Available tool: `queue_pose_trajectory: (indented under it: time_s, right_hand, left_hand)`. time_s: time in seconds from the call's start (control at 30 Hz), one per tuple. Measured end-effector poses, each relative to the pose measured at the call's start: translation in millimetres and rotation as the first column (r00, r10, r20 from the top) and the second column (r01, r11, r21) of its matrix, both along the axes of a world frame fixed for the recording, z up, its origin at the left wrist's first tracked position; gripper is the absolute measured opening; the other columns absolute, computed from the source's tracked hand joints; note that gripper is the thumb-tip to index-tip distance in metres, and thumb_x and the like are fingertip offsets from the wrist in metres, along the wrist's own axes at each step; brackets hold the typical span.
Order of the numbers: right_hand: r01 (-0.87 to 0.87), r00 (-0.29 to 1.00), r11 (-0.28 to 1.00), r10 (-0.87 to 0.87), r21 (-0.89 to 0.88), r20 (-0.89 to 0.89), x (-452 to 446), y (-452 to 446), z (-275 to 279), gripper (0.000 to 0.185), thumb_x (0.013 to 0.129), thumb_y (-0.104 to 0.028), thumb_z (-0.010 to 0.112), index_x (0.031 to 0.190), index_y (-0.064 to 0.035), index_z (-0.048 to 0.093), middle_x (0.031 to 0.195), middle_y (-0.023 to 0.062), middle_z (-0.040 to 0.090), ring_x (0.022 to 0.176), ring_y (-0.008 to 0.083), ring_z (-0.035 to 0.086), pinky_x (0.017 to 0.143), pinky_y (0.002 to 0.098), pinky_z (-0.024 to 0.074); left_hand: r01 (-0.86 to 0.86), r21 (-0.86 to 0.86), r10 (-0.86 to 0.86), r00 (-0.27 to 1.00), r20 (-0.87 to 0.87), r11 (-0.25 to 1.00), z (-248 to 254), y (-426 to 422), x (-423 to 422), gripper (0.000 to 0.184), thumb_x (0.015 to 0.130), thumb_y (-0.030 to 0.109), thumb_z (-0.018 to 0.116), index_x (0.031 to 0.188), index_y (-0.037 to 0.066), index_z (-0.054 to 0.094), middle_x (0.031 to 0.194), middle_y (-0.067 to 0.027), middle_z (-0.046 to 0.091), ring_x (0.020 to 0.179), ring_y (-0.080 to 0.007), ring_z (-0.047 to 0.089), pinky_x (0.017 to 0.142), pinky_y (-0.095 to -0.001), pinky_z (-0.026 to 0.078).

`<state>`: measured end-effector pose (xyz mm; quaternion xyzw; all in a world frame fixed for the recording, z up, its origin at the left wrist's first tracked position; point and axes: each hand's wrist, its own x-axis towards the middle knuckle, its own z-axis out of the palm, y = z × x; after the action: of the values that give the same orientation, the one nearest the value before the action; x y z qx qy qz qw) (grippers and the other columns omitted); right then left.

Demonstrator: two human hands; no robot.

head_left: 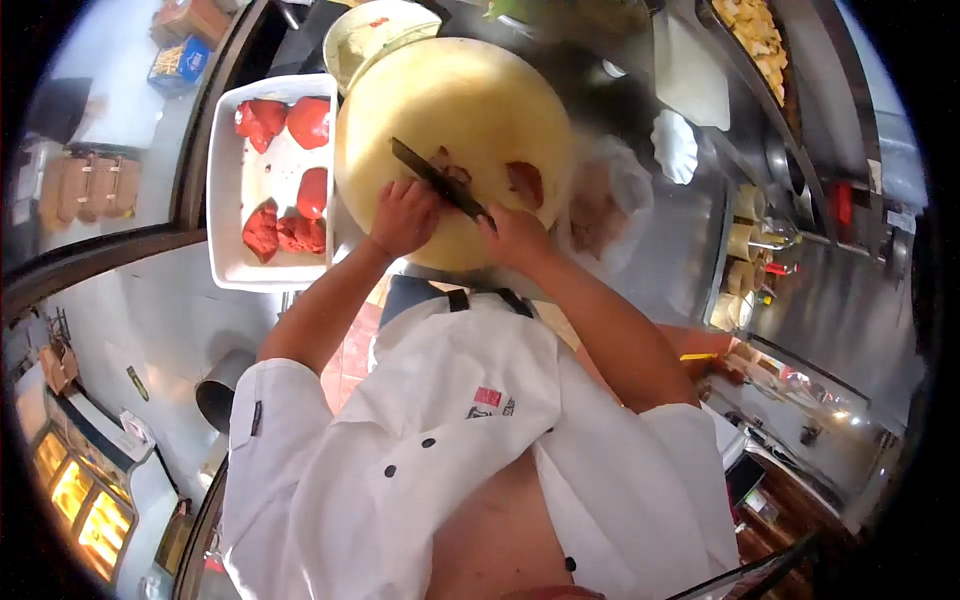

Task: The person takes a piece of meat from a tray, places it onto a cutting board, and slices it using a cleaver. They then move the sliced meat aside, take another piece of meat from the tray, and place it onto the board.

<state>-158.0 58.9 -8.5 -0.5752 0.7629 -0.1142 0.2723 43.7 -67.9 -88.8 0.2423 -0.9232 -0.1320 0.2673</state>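
A big round yellowish cutting board (pixel 450 85) lies before me. My right hand (pixel 517 238) grips the handle end of a dark-bladed cleaver (pixel 430 176), whose blade slants up and left across the board. Just beside the blade, my left hand (pixel 405 215) rests on the board with its fingers curled together; what lies under them is hidden. Small cut pieces of meat (pixel 452 163) sit at the blade's far side. Farther right on the board is a dark reddish piece of meat (pixel 525 185), apart from both hands.
Left of the board stands a white tray (pixel 222 190) with several red chunks of meat (pixel 309 122). A pale bowl (pixel 345 50) touches the board's far edge. At the right are a clear plastic bag (pixel 625 195), a white fluted dish (pixel 675 147) and a pale board (pixel 690 70).
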Motion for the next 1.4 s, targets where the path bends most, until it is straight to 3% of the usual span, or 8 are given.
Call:
queue_pose_trajectory:
  time_s: [0.1,0.27,0.6,0.7,0.77,1.07,1.17,1.4]
  right_hand:
    - [0.045,0.999,0.998,-0.044,0.033,-0.024,6.5,0.8,34.9,0.026,0.099,-0.03,0.059,0.093,-0.0044,0.057,0.078,0.0247,0.067,0.073,0.0475,0.064,0.066,0.0573,0.0497]
    - [0.015,0.998,0.989,-0.006,0.146,-0.062,13.1,5.8,71.1,0.023,0.1,-0.027,0.056,0.095,-0.0044,0.056,0.078,0.0223,0.068,0.075,0.0471,0.065,0.068,0.0565,0.0506]
    - [-0.007,0.988,0.976,0.04,0.218,-0.147,21.7,5.9,79.5,0.021,0.101,-0.024,0.055,0.098,-0.0037,0.055,0.08,0.0241,0.069,0.076,0.0459,0.068,0.069,0.0558,0.0539]
    - [-0.073,0.994,0.946,0.096,0.317,-0.058,20.9,-1.6,82.9,0.025,0.097,-0.018,0.051,0.112,0.0014,0.056,0.092,0.0275,0.072,0.086,0.0471,0.071,0.079,0.058,0.0561]
    - [-0.018,0.993,0.981,0.04,0.193,-0.111,23.6,1.8,62.6,0.02,0.1,-0.024,0.056,0.097,-0.004,0.054,0.078,0.0242,0.069,0.076,0.0462,0.068,0.069,0.0575,0.0538]
    - [0.0,0.999,0.999,-0.002,-0.04,-0.043,11.9,20.7,-17.3,0.022,0.098,-0.025,0.058,0.095,-0.0037,0.055,0.078,0.023,0.068,0.073,0.0469,0.066,0.066,0.0572,0.0525]
    - [0.001,0.997,1.0,-0.001,-0.003,0.074,-8.5,12.0,-7.0,0.022,0.097,-0.027,0.06,0.095,-0.0052,0.056,0.079,0.0224,0.068,0.073,0.0458,0.066,0.066,0.0567,0.0519]
    - [-0.054,0.998,0.992,0.058,0.111,-0.039,6.8,8.4,72.5,0.021,0.101,-0.027,0.054,0.097,-0.0066,0.057,0.083,0.0219,0.07,0.078,0.0444,0.067,0.069,0.056,0.0525]
  left_hand:
    - [-0.047,-0.112,0.038,0.996,-0.078,0.993,8.7,4.9,7.3,0.02,0.081,0.017,0.069,0.101,0.016,0.069,0.118,-0.0035,0.063,0.114,-0.0281,0.057,0.092,-0.0441,0.043]
    - [-0.023,-0.011,0.022,0.997,-0.077,1.0,1.7,-0.3,10.8,0.024,0.081,0.013,0.069,0.105,0.015,0.07,0.117,-0.0046,0.064,0.114,-0.0306,0.058,0.091,-0.0428,0.045]
    - [0.012,-0.019,-0.015,0.99,-0.143,1.0,-10.4,-2.6,5.1,0.022,0.081,0.014,0.072,0.103,0.013,0.07,0.116,-0.007,0.065,0.114,-0.0315,0.057,0.091,-0.0433,0.045]
    - [0.001,-0.018,-0.003,0.993,-0.116,1.0,-15.1,-2.1,5.9,0.022,0.081,0.014,0.072,0.102,0.013,0.07,0.115,-0.0071,0.065,0.114,-0.0311,0.057,0.09,-0.043,0.045]
    - [0.009,-0.006,-0.009,0.993,-0.121,1.0,-15.0,-4.0,6.6,0.021,0.081,0.014,0.072,0.102,0.013,0.069,0.115,-0.0074,0.065,0.113,-0.0312,0.057,0.089,-0.043,0.044]
    - [0.022,-0.023,-0.025,0.993,-0.111,0.999,-15.2,-4.5,3.3,0.021,0.082,0.013,0.072,0.102,0.011,0.068,0.112,-0.009,0.065,0.108,-0.0326,0.058,0.092,-0.0444,0.045]
    - [0.027,-0.027,-0.029,0.996,-0.082,0.999,-14.4,-1.4,4.3,0.021,0.082,0.012,0.073,0.102,0.011,0.068,0.112,-0.0095,0.065,0.11,-0.0336,0.058,0.093,-0.0454,0.046]
    - [0.061,-0.022,-0.063,0.991,-0.117,0.998,-21.7,-2.9,6.7,0.022,0.081,0.009,0.073,0.103,0.01,0.069,0.114,-0.0105,0.065,0.111,-0.0354,0.058,0.095,-0.0452,0.046]
